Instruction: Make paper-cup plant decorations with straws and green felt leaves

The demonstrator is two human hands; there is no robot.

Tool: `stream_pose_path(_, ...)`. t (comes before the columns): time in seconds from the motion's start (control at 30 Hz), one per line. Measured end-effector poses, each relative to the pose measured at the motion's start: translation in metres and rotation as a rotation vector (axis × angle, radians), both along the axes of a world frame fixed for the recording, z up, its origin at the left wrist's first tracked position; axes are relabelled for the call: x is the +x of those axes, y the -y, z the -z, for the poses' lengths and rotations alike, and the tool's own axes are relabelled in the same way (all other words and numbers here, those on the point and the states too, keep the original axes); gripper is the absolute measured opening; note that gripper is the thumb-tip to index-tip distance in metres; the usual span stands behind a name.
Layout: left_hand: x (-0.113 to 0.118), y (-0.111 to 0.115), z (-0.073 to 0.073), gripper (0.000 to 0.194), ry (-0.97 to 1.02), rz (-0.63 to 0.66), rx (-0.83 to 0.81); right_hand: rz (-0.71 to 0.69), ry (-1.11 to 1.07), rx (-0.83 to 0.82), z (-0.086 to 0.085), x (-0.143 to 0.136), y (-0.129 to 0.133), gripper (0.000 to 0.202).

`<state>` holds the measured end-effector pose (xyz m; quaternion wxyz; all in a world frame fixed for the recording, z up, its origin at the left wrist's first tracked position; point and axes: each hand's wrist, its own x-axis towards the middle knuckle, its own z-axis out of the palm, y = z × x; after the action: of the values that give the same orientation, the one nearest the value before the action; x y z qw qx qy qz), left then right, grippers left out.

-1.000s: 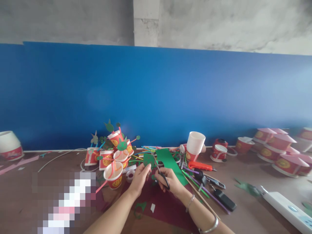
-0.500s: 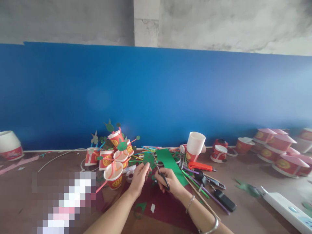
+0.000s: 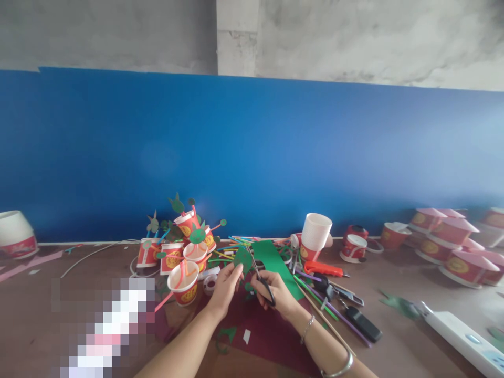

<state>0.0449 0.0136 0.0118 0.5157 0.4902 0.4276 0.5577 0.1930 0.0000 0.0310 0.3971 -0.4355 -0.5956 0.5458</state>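
1. Left hand (image 3: 226, 287) pinches a green paper piece (image 3: 243, 257) between thumb and fingers, above the counter (image 3: 39, 310), toward its back edge.
2. Right hand (image 3: 277, 295) is closed around the scissors (image 3: 256, 268), blades at the paper's right side.
3. Trimming seems the step in hand; whether the blades bite is hard to tell.
4. Cutting on calls for a steady pinch, fingertips clear.

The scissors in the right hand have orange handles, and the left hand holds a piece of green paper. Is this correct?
Not quite: the scissors have black handles, not orange ones, as the head view shows. The rest is right: they are in the right hand, and the left hand holds a piece of green paper.
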Motion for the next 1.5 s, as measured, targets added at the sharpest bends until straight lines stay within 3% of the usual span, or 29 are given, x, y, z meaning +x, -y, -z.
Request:
stream_pose_path(0.33,0.0016,-0.0009,0.0002,0.043,0.069,-0.051,-0.054,-0.001,-0.005,0.009,0.0011,-0.0007,0.0000,0.031)
stream_pose_path(0.6,-0.0005,-0.0048,0.0038,0.043,0.026,-0.069,0.041,-0.016,0.032,-0.040,0.0029,0.0008,-0.0003,0.032)
stream_pose_path(1.2,-0.0007,-0.0043,0.0037,0.042,-0.045,-0.039,0.076,0.001,-0.006,-0.012,0.0027,-0.0008,0.0001,0.032)
stream_pose_path(1.5,0.0005,-0.0049,0.0026,0.043,0.008,-0.086,-0.001,-0.004,0.013,-0.008,0.0023,-0.0003,-0.0006,0.028)
